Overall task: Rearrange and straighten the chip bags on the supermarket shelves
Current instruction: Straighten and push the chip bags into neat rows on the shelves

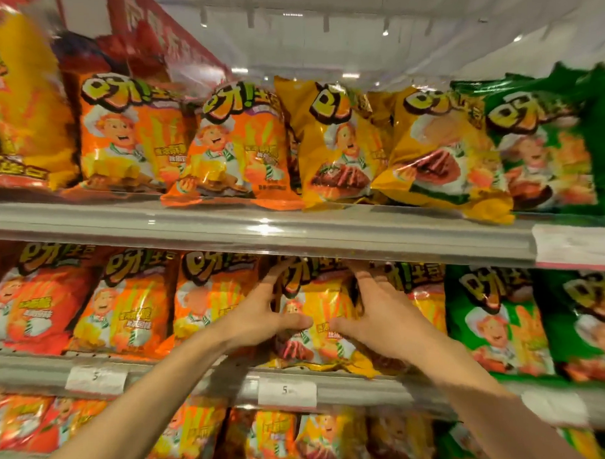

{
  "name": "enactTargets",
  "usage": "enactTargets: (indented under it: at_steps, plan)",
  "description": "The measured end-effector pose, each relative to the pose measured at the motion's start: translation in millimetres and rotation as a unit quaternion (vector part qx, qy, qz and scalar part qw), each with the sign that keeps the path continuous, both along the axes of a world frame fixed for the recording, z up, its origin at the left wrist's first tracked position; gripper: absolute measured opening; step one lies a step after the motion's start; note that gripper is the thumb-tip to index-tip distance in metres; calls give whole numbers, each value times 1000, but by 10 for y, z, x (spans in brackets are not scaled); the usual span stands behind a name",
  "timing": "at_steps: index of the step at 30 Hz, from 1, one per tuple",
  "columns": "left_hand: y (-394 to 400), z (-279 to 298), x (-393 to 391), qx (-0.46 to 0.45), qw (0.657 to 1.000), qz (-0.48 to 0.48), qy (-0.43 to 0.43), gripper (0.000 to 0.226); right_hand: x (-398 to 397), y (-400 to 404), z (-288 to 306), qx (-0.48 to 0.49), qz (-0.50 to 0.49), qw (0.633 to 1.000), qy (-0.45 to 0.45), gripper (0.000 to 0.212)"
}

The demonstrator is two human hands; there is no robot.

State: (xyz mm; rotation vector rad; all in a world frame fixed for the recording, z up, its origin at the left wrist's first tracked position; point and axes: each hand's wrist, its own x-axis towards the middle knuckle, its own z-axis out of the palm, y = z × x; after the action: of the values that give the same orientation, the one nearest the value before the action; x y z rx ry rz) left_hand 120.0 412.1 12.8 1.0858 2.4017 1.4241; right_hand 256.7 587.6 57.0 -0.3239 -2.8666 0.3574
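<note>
On the middle shelf a yellow chip bag stands upright between orange bags on its left and another yellow bag on its right. My left hand grips the bag's left edge, fingers behind it and thumb across the front. Its right edge is held by my right hand in the same way. On the upper shelf stand orange bags, yellow bags that lean and overlap, and green bags.
Green bags fill the right of the middle shelf, orange and red ones the left. A lower shelf holds more bags. White price tags hang on the shelf rails. The image is blurred at its edges.
</note>
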Motion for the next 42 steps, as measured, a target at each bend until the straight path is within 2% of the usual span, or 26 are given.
enactTargets:
  at_steps: [2,6,8,13,18,20,24,25,27,29,31,33,35,38,42]
  plan:
    - [55,39,5,-17,1000,1,6,92,-11,35,-14,-10,23,999,-36,106]
    - [93,82,17,-44,999,-2,6,112,-80,72,-11,-50,35,996,-64,114]
    - [94,96,15,-42,999,3,11,111,-111,90,-17,-80,41,994,-69,119]
    - [22,118,41,-56,997,8,45,115,-133,121,-93,-134,57,988,-57,128]
    - [0,119,-38,-68,996,23,60,113,-142,106,-103,-150,47,987,-35,126]
    - [18,111,-37,-79,995,26,62,116,-152,91,-101,-138,40,989,-35,127]
    - [-60,70,48,-66,993,19,97,107,-82,17,-69,-111,6,992,-56,122]
    - [-113,66,76,-59,991,22,120,103,-48,-1,-56,-92,-9,995,-42,116]
    - [-241,36,110,-33,978,53,197,78,4,-58,-75,-23,-44,998,26,96]
    - [-376,5,101,13,941,122,317,46,-4,-167,-148,72,-74,986,128,71]
    - [-484,-61,-1,13,885,199,420,35,-107,-307,-257,148,-85,967,186,56]
    - [-550,-157,-142,-63,861,245,440,40,-268,-459,-354,180,-82,960,197,52]
    - [-572,-276,-226,-128,866,244,416,48,-419,-598,-416,185,-79,965,167,55]
    - [-577,-414,-304,-160,874,215,405,58,-566,-685,-510,192,-73,969,137,62]
    - [-582,-382,-361,-180,863,192,431,65,-623,-671,-552,188,-79,970,135,65]
